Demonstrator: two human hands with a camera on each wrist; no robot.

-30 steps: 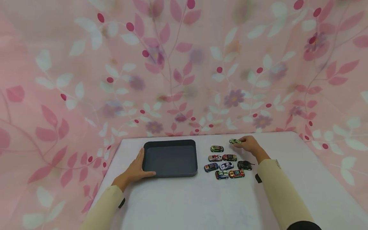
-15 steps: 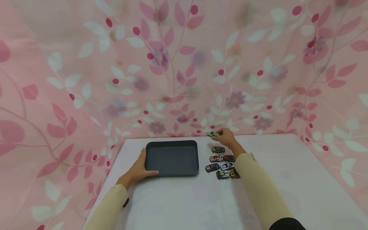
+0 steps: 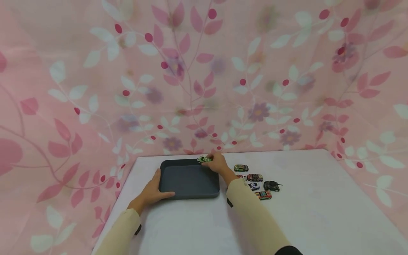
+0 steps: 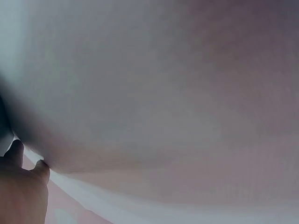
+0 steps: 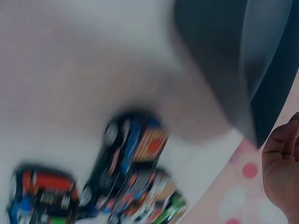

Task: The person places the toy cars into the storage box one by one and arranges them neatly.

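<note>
– What rests on the flat white worktop (image 3: 318,212)?
– A dark grey rectangular tray (image 3: 188,180); to its right, several small multicoloured toy cars (image 3: 254,177) and one black toy vehicle with a barrel (image 3: 271,186).

The tray (image 3: 188,180) looks matt and smooth, the toy cars (image 3: 255,177) glossy, the backdrop (image 3: 204,74) cloth-like

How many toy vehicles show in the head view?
7: pale car in the right hand; right of the tray, back to front: green car; red-white car, dark car; white car, black vehicle; orange car. The right sleeve may hide more.
</note>
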